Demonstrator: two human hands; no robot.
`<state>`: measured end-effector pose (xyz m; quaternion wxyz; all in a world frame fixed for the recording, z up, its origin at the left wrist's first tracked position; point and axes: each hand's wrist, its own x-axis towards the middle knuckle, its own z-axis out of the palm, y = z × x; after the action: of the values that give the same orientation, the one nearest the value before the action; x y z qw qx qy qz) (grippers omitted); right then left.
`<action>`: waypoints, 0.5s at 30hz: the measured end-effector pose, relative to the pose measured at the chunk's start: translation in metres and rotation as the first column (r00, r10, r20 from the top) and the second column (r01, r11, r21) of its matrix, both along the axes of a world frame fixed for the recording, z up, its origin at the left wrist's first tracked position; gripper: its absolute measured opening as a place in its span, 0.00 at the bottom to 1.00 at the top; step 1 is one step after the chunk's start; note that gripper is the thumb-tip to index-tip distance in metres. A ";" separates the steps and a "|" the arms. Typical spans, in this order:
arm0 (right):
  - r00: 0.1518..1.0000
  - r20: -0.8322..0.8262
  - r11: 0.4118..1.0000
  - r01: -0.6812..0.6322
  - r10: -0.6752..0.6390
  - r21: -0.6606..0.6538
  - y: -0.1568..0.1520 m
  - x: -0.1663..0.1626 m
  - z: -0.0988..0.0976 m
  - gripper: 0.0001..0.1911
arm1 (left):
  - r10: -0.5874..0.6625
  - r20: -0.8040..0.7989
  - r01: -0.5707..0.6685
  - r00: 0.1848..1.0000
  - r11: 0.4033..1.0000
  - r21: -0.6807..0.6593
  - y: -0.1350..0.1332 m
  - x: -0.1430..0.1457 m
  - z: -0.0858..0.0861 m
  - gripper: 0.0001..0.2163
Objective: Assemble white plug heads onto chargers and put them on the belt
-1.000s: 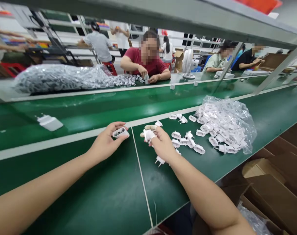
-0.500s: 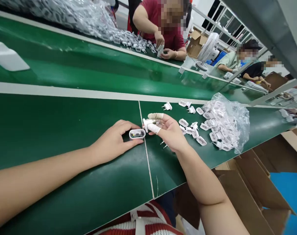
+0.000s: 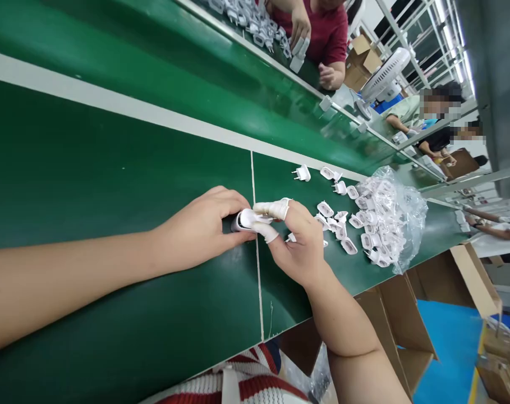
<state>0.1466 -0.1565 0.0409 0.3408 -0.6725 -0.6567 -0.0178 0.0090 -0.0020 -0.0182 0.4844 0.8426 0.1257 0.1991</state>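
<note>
My left hand (image 3: 206, 224) rests on the green table, its thumb and fingers closed round a white charger housing (image 3: 236, 223). In my right hand (image 3: 300, 241), the thumb and a finger, both in white finger cots, pinch a white plug cap (image 3: 248, 217). The cap sits against the open end of the housing, somewhat tilted, with a dark gap showing at its edge. My fingers partly cover its pins. Just beyond my right hand lie several loose plug caps (image 3: 325, 209), and one more plug cap (image 3: 302, 173) lies farther back.
A clear plastic bag (image 3: 412, 216) spilling plug caps lies at the right of the green table (image 3: 111, 303). Cardboard boxes (image 3: 395, 314) stand below its right edge. Across the raised green belt (image 3: 162, 78), a co-worker in a red shirt (image 3: 328, 39) handles white parts.
My right hand has brought the plug cap left onto the housing's open end, whose inner parts are now covered. The housing has turned a little. The camera view has tilted.
</note>
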 end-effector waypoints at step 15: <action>0.975 0.189 0.991 0.125 -0.115 -0.042 0.005 -0.010 -0.001 0.07 | 0.002 -0.022 -0.002 1.000 1.000 0.013 0.000 0.002 -0.001 0.13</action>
<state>0.1366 -0.1517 0.0400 0.2581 -0.7152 -0.6441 -0.0837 0.0108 -0.0016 -0.0194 0.4773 0.8477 0.1304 0.1913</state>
